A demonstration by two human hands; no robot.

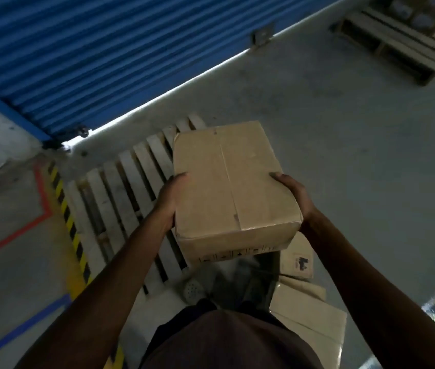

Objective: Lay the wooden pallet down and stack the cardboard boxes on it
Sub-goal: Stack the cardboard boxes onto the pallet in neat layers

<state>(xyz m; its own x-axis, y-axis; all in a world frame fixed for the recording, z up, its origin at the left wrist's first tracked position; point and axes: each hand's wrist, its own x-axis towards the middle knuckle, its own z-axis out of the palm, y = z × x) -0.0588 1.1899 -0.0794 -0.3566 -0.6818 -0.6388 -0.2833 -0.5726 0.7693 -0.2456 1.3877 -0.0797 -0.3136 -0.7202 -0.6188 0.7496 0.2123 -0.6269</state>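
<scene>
- Pallet work beside a warehouse door: a pale slatted wooden pallet [120,198] lies flat on the grey concrete floor [344,129], near a blue corrugated roller shutter [104,49], with no box on the slats that show
- A person holds a brown taped cardboard box [232,187] in the air over the pallet's near right part, left hand [172,198] and right hand [293,195] gripping opposite sides, fingers hooked at its top edges
- More plain cardboard boxes [307,312] sit on the floor at the person's right, by the feet
- Step in hand, as I read it: bringing the first box to the pallet, the laying-down apparently done
- Next move calls for lowering it square onto the slats, likely toward a corner, leaving room for the rest
</scene>
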